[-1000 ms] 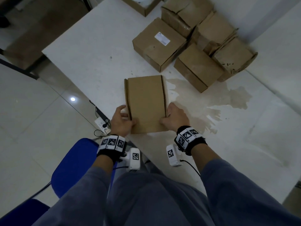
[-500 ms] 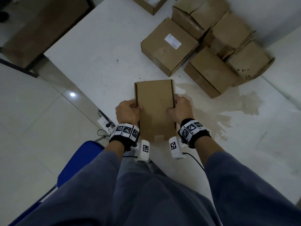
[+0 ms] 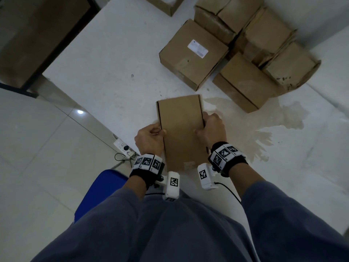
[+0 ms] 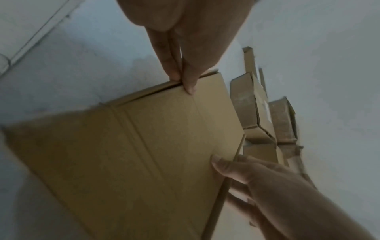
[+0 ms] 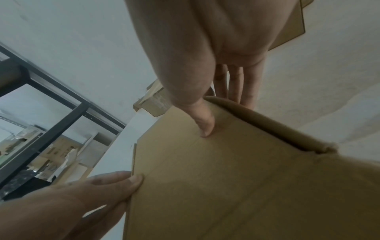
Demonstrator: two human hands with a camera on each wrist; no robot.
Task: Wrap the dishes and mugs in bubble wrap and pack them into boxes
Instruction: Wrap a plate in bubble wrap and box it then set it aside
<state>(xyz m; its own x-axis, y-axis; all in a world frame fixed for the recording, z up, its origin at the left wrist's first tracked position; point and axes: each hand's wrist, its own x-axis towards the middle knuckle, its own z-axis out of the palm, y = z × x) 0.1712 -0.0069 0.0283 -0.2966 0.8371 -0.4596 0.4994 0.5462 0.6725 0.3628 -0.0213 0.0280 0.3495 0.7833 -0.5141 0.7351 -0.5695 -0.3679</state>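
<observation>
A flat, folded brown cardboard box (image 3: pixel 181 129) is held above the near edge of the white table (image 3: pixel 105 69). My left hand (image 3: pixel 151 137) pinches its left edge, thumb on top (image 4: pixel 188 84) and fingers underneath. My right hand (image 3: pixel 211 127) grips the right edge the same way, thumb pressed on the top face (image 5: pixel 203 125), fingers curled below. The box's side flaps show as thin folded strips (image 5: pixel 267 123). No dishes, mugs or bubble wrap are in view.
Several closed cardboard boxes (image 3: pixel 192 53) are clustered at the far right of the table, some crumpled (image 3: pixel 290 67). A tan stain (image 3: pixel 264 118) marks the tabletop right of the held box. A blue chair (image 3: pixel 98 191) and a power strip (image 3: pixel 122 148) are on the floor at left.
Both hands have slid further along the box's side edges and the flat box has come nearer to me. The head view has shifted, so the far boxes sit more to the right.
</observation>
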